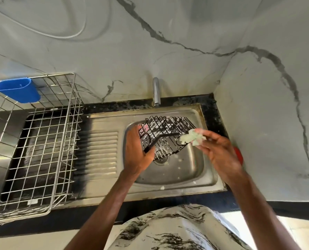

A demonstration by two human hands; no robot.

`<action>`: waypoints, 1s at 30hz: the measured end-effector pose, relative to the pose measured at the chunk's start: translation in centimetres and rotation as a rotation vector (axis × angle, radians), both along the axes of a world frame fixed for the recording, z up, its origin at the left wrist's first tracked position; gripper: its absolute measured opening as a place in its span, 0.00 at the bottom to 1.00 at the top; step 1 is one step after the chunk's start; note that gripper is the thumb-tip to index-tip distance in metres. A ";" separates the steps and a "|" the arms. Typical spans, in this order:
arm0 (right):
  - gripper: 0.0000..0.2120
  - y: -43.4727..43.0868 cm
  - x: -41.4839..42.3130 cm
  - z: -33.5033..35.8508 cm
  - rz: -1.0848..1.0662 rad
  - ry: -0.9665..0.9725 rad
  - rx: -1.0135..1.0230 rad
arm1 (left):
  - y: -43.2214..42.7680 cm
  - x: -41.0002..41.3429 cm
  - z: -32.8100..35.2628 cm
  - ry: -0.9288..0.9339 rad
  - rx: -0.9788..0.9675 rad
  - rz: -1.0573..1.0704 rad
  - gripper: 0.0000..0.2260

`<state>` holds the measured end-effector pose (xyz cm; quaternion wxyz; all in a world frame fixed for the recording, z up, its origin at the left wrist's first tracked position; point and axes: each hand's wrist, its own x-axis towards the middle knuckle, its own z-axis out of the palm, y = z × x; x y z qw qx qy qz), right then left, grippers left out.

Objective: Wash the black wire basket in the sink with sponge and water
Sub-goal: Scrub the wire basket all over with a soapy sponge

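Note:
The black wire basket (165, 136) is tilted over the steel sink bowl (189, 170), streaked with white foam. My left hand (137, 152) grips it by its near left rim, thumb hooked over a black wire. Just off the basket's right edge, my right hand (216, 152) pinches a pale green soapy sponge (191, 137) between fingers and thumb. The tap (156, 92) stands behind the bowl; no water stream shows. Something pink is partly hidden behind the basket.
A steel wire dish rack (40, 141) with a blue plastic cup holder (17, 90) fills the counter on the left, beside the ribbed drainboard (99, 152). A marbled wall closes in on the right, with a red object (238, 156) at its foot behind my right wrist.

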<state>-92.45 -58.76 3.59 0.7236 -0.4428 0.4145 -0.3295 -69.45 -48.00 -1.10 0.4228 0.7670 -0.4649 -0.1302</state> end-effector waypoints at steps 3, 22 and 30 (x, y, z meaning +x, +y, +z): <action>0.25 0.6 -0.9 2.5 0.068 -0.042 -0.088 | 0.3 -0.3 -0.1 -0.016 0.029 -0.049 0.36; 0.14 3.4 5.1 1.8 0.089 0.403 -1.100 | -0.8 -1.4 1.7 -0.083 0.051 -0.056 0.30; 0.23 0.4 2.6 -4.3 -0.158 0.547 -0.995 | -0.6 -1.1 1.2 0.064 0.072 0.055 0.29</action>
